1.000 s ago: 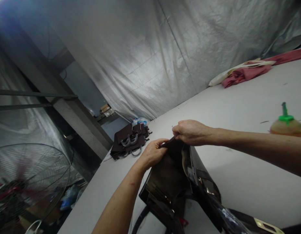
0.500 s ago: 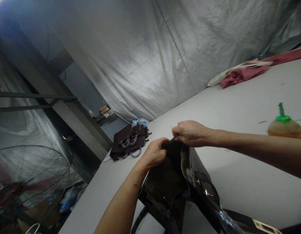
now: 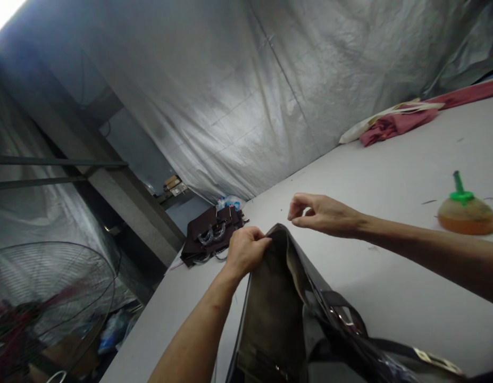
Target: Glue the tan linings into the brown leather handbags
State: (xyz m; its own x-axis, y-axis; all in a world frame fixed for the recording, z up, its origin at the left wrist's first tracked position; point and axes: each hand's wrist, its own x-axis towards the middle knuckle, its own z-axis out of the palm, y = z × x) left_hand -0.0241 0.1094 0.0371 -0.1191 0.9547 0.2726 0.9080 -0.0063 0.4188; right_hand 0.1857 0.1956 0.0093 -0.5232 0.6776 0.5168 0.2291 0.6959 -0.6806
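A dark, glossy handbag (image 3: pixel 276 303) stands gaping in front of me, its brown lining showing and its lower part cut off by the frame. My left hand (image 3: pixel 248 250) pinches the bag's top edge at the near left, close to the peaked corner. Off to the right of that corner, my right hand (image 3: pixel 318 213) hovers apart from the bag. Its fingers are curled and the thumb meets them in a ring, with nothing visible in the pinch. A strap with a metal buckle (image 3: pixel 345 317) lies along the bag's right side.
Several dark bags with wrapped handles (image 3: pixel 212 229) lie at the table's far left corner. A squat bottle with a green nozzle (image 3: pixel 467 213) holds orange liquid at right. Pink cloth (image 3: pixel 398 126) lies by the plastic sheeting. A caged fan (image 3: pixel 50 303) stands left of the table (image 3: pixel 150 330).
My right hand has let go of the bag's top edge and come slightly away. The left hand has shifted a little left, still gripping, and the bag's opening has turned and shows more lining.
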